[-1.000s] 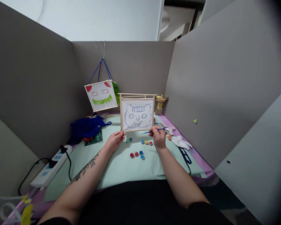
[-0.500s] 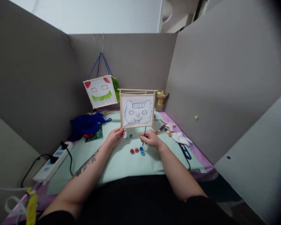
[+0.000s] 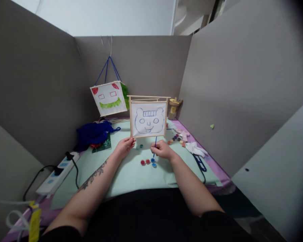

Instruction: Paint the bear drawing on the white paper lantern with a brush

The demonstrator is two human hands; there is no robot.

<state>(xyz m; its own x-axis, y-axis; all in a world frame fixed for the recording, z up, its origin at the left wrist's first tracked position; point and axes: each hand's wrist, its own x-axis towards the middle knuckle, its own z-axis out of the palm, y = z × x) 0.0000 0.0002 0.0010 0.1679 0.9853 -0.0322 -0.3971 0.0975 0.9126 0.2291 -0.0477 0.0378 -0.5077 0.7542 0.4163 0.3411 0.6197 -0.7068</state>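
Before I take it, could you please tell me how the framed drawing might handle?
The framed drawing is probably light for its size, being thin wooden sticks around a white sheet. It may tip or twist, as the left hand pinches only its lower left corner. The sheet could dent if poked.

From the left hand [image 3: 125, 148], bare pale-green table covering [image 3: 138, 179] leaves a way toward 5 o'clock; the paint pots [image 3: 147, 161] obstruct 4 o'clock, the right hand [image 3: 162, 149] 3 o'clock, the framed face drawing [image 3: 148, 120] 1 o'clock.
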